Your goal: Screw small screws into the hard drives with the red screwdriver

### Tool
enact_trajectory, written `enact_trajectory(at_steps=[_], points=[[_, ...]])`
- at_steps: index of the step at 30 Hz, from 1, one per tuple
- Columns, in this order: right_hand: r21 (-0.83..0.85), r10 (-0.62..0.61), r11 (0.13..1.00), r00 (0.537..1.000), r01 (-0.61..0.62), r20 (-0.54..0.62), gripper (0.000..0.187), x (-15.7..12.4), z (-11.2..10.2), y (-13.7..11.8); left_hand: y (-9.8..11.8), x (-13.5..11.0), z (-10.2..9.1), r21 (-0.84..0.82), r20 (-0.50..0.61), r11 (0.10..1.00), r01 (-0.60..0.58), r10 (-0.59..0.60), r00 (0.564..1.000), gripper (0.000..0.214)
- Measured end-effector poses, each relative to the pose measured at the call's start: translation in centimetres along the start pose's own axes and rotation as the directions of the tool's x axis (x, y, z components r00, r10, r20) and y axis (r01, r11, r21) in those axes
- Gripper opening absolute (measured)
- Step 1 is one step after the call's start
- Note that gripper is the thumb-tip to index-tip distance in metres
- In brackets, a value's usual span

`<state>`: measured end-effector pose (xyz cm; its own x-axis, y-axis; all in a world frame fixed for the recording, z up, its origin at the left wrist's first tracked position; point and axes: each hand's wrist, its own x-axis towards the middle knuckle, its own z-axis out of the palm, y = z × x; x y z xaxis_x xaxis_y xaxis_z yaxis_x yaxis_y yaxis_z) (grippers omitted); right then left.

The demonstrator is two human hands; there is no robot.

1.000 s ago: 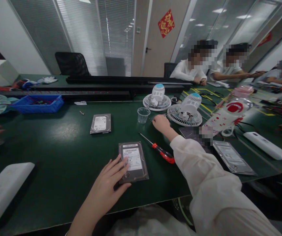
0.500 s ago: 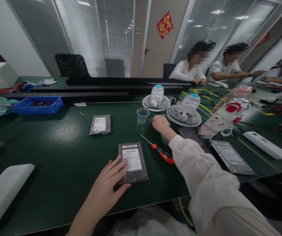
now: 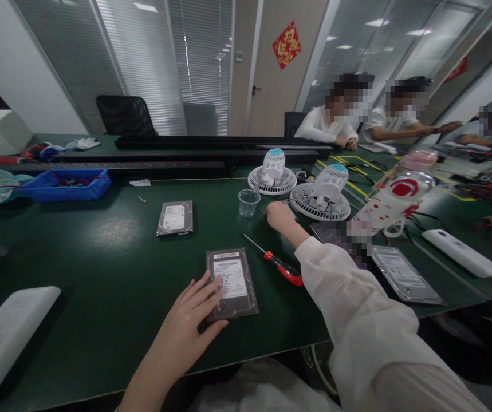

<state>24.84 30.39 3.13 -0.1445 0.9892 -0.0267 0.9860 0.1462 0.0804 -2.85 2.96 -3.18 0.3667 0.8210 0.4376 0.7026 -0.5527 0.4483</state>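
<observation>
A hard drive (image 3: 231, 282) lies label up on the green table (image 3: 99, 257) in front of me. My left hand (image 3: 188, 320) rests open on its left edge, fingers spread. My right hand (image 3: 279, 215) reaches far forward, fingers curled shut on something small I cannot make out, between a clear plastic cup (image 3: 248, 202) and a small white fan (image 3: 321, 197). A red-handled screwdriver (image 3: 276, 263) lies on the table between the hard drive and my right arm.
A second hard drive (image 3: 176, 218) lies further back, a second fan (image 3: 272, 171) behind the cup. A blue tray (image 3: 67, 183) sits far left, white cases at lower left (image 3: 5, 335) and right (image 3: 463, 253). Other people sit at the far right.
A co-worker's hand at the left edge has gone from view. My right hand has curled a little tighter near the cup. My left hand has stayed on the hard drive.
</observation>
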Motion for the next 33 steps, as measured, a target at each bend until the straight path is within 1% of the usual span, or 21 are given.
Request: enact_trajectory(at_steps=[4,8,12,16,19,22,24,26,29,33], points=[[0.046,0.011,0.999,1.000,-0.011,-0.009,0.044,-0.1,0.1,0.1,0.0,0.0,-0.1,0.009,0.005,1.000,-0.006,0.005,1.000,0.059],[0.134,0.030,0.991,0.999,-0.027,-0.021,0.043,-0.1,0.2,0.1,0.0,0.0,0.0,0.001,0.006,1.000,-0.003,0.003,1.000,0.059],[0.270,0.047,0.962,0.998,-0.037,-0.030,0.043,-0.4,-0.2,0.4,0.0,0.0,0.1,-0.016,-0.003,1.000,0.010,-0.010,1.000,0.061],[0.451,0.038,0.892,0.999,-0.017,-0.037,0.041,-1.4,-1.1,0.9,0.0,0.1,0.0,-0.015,0.005,1.000,0.000,0.000,1.000,0.060],[0.609,-0.007,0.792,0.999,0.032,-0.044,0.034,-3.4,-1.9,1.2,0.0,0.1,0.0,-0.003,0.006,1.000,-0.004,0.004,1.000,0.060],[0.759,-0.088,0.639,0.992,0.122,-0.085,0.028,-6.6,-2.4,1.1,0.0,0.0,0.1,0.001,-0.004,1.000,-0.004,0.004,1.000,0.060],[0.823,-0.148,0.536,0.981,0.188,-0.127,0.030,-9.1,-2.3,0.5,0.0,0.0,0.1,0.000,-0.005,1.000,-0.008,0.008,1.000,0.060],[0.856,-0.213,0.456,0.964,0.243,-0.160,0.031,-11.5,-1.8,-0.3,0.1,0.0,0.2,0.002,-0.004,1.000,-0.012,0.012,1.000,0.058],[0.865,-0.294,0.392,0.933,0.315,-0.206,0.023,-14.3,-0.6,-1.9,0.2,0.1,0.1,0.020,0.006,1.000,-0.009,0.009,1.000,0.056],[0.830,-0.381,0.382,0.888,0.406,-0.259,0.010,-16.1,0.6,-3.2,0.4,0.2,-0.1,0.043,0.019,0.999,-0.008,0.008,1.000,0.056]])
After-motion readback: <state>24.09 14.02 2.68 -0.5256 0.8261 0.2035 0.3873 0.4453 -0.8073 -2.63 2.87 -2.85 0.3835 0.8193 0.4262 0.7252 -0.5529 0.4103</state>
